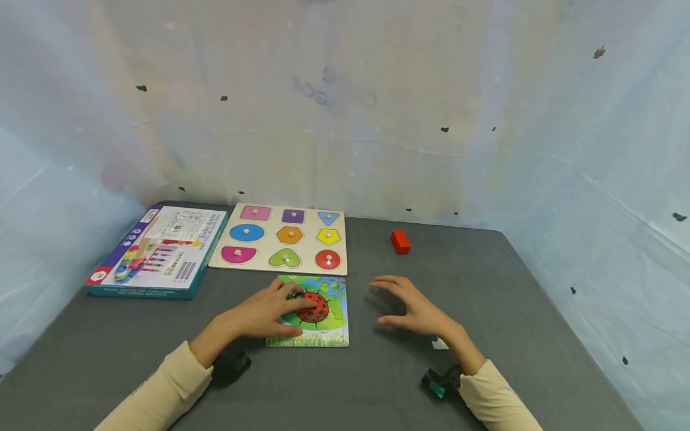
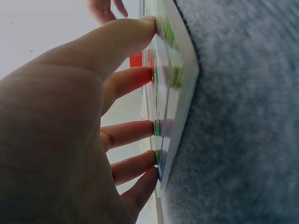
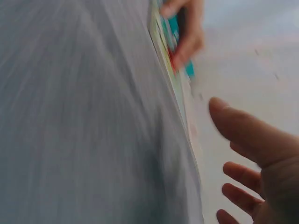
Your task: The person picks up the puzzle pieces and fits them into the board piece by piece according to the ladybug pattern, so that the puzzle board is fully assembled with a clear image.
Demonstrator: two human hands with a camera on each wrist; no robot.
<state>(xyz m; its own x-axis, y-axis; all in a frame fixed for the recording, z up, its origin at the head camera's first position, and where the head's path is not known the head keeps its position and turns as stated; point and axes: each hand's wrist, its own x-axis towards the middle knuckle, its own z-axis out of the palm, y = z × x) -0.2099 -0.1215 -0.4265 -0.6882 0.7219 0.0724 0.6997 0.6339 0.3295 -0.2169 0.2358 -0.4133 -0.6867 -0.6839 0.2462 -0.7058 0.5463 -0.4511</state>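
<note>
A ladybug picture puzzle with a green border lies flat on the dark table. My left hand rests on its left side, fingers spread and fairly straight. In the left wrist view the fingertips touch the puzzle's top face, and the thumb touches it near one edge. To the right of the puzzle, my right hand hovers above the table with thumb and fingers apart. Nothing is held in that right hand, as the right wrist view shows too. Part of the puzzle is hidden under the left hand.
A wooden board with knobbed shapes lies just behind the puzzle. Left of it is a toy box. A red block stands at the back right. A small white piece lies beside the right wrist. Pale sheeting encloses the table.
</note>
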